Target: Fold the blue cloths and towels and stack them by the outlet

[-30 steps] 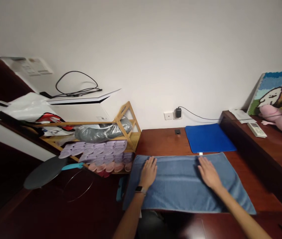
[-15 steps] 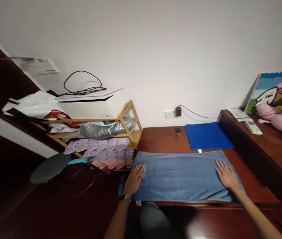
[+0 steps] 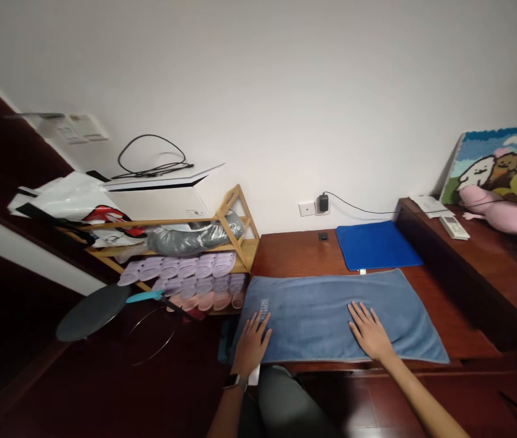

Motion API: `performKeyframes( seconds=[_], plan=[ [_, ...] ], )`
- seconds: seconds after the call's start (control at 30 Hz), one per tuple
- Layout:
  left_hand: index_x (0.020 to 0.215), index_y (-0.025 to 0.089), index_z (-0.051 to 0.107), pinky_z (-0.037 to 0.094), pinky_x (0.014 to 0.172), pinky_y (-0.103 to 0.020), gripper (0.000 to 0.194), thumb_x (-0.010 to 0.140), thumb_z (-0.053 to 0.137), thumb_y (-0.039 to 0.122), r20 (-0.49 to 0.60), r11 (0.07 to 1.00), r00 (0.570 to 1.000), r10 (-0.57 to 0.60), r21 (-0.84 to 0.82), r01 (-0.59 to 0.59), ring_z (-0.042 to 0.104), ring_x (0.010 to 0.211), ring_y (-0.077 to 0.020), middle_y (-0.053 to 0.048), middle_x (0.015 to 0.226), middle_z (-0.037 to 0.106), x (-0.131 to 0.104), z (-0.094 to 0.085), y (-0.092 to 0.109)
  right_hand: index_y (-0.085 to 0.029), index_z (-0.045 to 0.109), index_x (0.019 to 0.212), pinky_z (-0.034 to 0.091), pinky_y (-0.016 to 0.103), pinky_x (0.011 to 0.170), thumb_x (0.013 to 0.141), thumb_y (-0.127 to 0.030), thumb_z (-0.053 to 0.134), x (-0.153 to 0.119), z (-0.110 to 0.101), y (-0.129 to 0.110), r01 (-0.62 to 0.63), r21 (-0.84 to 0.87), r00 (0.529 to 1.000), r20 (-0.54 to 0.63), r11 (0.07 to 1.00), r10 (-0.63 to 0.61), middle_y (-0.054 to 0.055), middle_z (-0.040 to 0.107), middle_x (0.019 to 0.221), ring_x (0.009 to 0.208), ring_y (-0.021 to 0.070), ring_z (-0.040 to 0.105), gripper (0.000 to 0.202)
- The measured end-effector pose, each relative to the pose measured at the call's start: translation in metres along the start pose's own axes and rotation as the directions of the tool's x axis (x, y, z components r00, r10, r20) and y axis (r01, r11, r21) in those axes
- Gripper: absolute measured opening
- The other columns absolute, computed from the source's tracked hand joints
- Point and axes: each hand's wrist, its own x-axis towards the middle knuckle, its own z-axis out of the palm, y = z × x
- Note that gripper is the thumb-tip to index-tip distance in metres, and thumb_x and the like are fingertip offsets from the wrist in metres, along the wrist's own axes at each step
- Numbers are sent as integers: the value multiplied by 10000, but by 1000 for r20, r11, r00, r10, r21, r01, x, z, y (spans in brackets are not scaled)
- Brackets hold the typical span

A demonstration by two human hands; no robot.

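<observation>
A blue-grey towel [image 3: 313, 316] lies spread out on the brown wooden surface [image 3: 286, 252], with faint lettering near its left end. On that left end my left hand [image 3: 252, 344] rests flat, palm down, fingers apart, a watch on the wrist. My right hand [image 3: 370, 331] lies palm down on the towel right of its middle, its fingers spread. Neither hand grips the cloth. Behind the towel is a folded bright blue cloth [image 3: 377, 245] with a small white tag at its front edge.
To the left stands a wooden rack [image 3: 249, 252] with slippers [image 3: 190, 266], a white box [image 3: 158, 204] and a black cable. A round grey stool [image 3: 94, 312] is further left. On the raised right ledge are a remote [image 3: 454, 228], a pink plush toy [image 3: 505, 216] and a picture.
My right hand has moved left from the towel's right end towards its middle. My left hand has shifted slightly right. The towel's right front corner now lies flatter and visible.
</observation>
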Motion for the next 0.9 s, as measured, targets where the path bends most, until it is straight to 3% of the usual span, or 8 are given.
performKeyframes(
  seconds=[0.13,0.23,0.33,0.43,0.53,0.7,0.8,0.9],
  plan=[
    [1548,274,544,441,1194,-575,531,1076,389,464,3,999,999,-43,26,43,500,1484,-329,-115,1626,515,-7,1,-16,-393,355,1647,334,577,1256,1067,-532,304,-4,-11,40,12,-28,1000,-2,1000,-12,1,423,1680,1573,274,352,598],
    [1569,292,515,446,1186,-576,555,1066,389,491,-20,995,995,-96,40,97,461,1513,-332,-104,1642,496,-20,3,-33,-377,365,1648,311,588,1269,1040,-580,260,-30,-29,99,-144,-73,990,-1,987,144,-2,416,1685,1578,291,338,650],
    [1587,322,485,447,1185,-573,573,1057,387,518,-20,993,993,-114,30,114,431,1533,-334,-75,1655,481,-29,5,-44,-373,342,1662,289,550,1293,1003,-595,199,-56,-45,152,-316,-92,948,2,944,318,-22,417,1685,1589,304,297,710],
    [1591,335,477,432,1204,-556,585,1055,368,542,-12,994,994,-111,19,112,414,1544,-327,-57,1666,466,-31,7,-46,-401,303,1668,290,518,1301,976,-605,176,-67,-54,177,-363,-82,930,27,928,366,-58,439,1669,1598,310,259,732],
    [1588,293,485,424,1212,-548,599,1057,348,536,-13,992,992,-122,20,123,405,1549,-324,-77,1671,458,-29,8,-43,-382,308,1668,277,513,1305,969,-610,153,-67,-54,177,-362,-90,929,42,928,367,-52,424,1677,1604,304,241,751],
    [1546,303,541,428,1209,-559,559,1058,358,508,-38,991,991,-126,30,127,454,1518,-321,-69,1619,530,-24,2,-43,-222,406,1643,233,531,1315,983,-583,150,-52,-58,165,-379,-137,921,37,915,387,42,385,1701,1602,302,262,794],
    [1508,262,582,410,1225,-560,540,1066,365,484,-102,992,988,-115,38,119,468,1506,-316,-95,1606,541,-5,-8,-40,-183,438,1623,219,543,1317,1023,-576,159,-16,-63,138,-306,-120,952,-73,944,299,76,406,1689,1600,302,280,770],
    [1482,211,601,405,1234,-535,524,1078,346,428,-126,998,991,-55,16,58,478,1499,-298,-126,1589,555,35,-16,-31,-205,437,1624,255,548,1301,1059,-525,195,44,-60,84,-149,-61,982,-126,987,141,83,414,1683,1589,294,316,694]
  ],
)
